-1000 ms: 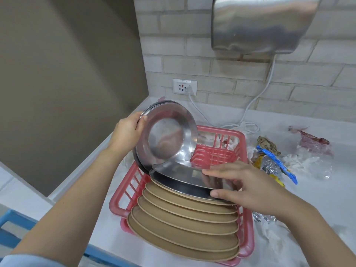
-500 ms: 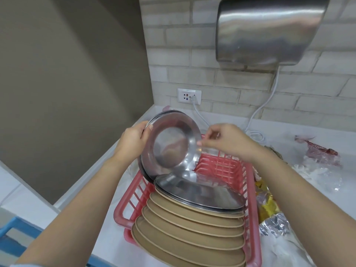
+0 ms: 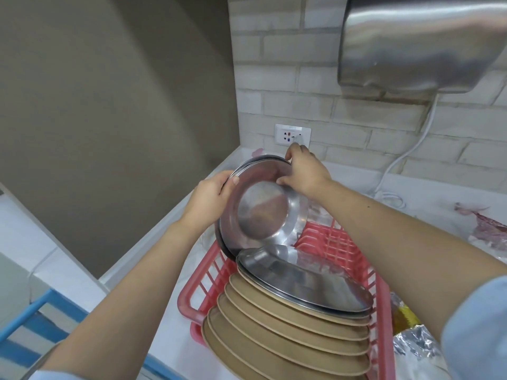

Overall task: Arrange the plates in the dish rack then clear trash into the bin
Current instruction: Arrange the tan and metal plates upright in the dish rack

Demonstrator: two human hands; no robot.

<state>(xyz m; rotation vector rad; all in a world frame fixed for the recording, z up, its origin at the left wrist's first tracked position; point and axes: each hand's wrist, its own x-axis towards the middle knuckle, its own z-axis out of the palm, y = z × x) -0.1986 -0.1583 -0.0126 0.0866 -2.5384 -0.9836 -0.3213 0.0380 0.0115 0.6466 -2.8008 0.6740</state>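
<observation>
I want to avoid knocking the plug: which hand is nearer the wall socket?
The right hand. It grips the top rim of the steel plates, just below the wall socket. The left hand holds their left edge, lower and farther off.

hand dryer point(image 3: 422, 42): top cut off | brown plates point(image 3: 288, 341): nearest cut off | outlet point(image 3: 293, 134): part-hidden

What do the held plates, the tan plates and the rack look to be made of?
Held plates: polished metal, likely stainless steel, given the mirror-like reflections. Tan plates: matte, no glare; possibly melamine or a fibre composite, which cannot be told. Dish rack: pink moulded plastic with a slight sheen and slatted walls.
</observation>
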